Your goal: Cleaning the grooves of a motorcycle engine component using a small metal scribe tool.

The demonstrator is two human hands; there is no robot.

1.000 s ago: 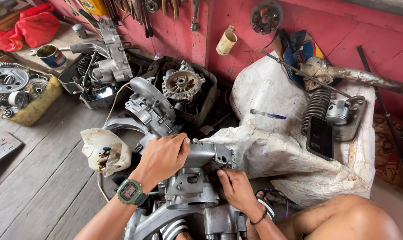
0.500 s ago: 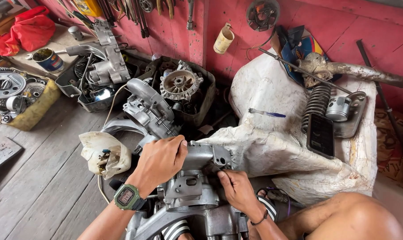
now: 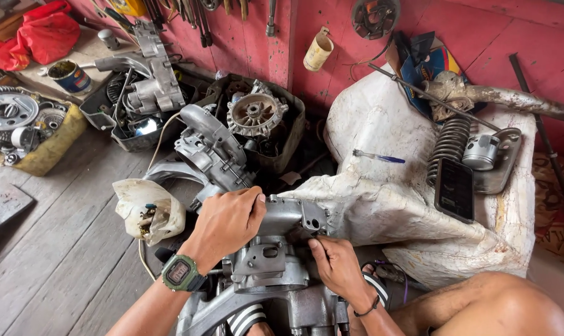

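I see a grey metal engine casing [image 3: 275, 261] low in the middle of the view, on the wooden floor [image 3: 58, 249] between my knees. Its long axis runs from me toward the red wall [image 3: 356, 56], and its far end, a flat-topped block with small bolt holes, points away from me and a little to the right.

My left hand [image 3: 227, 221] lies on the top of that far end, palm down, fingers curled over the edge and pressing on the metal. It wears a green digital watch [image 3: 179, 272] on the wrist. My right hand [image 3: 336, 264] is at the right side of the casing; the fingertips touch its side under the block, half closed. I cannot tell if they pinch some small part there.

Just left of the casing lies a whitish plastic bag [image 3: 146, 208] with small parts inside. Behind it stands another engine block [image 3: 210, 152], and further a round finned part [image 3: 254, 114] in a dark tray. To the right is a large white sack [image 3: 387, 205]. On it lie a blue pen [image 3: 379, 157], a black phone [image 3: 454, 189], a coil spring [image 3: 448, 144] and a piston [image 3: 480, 152].
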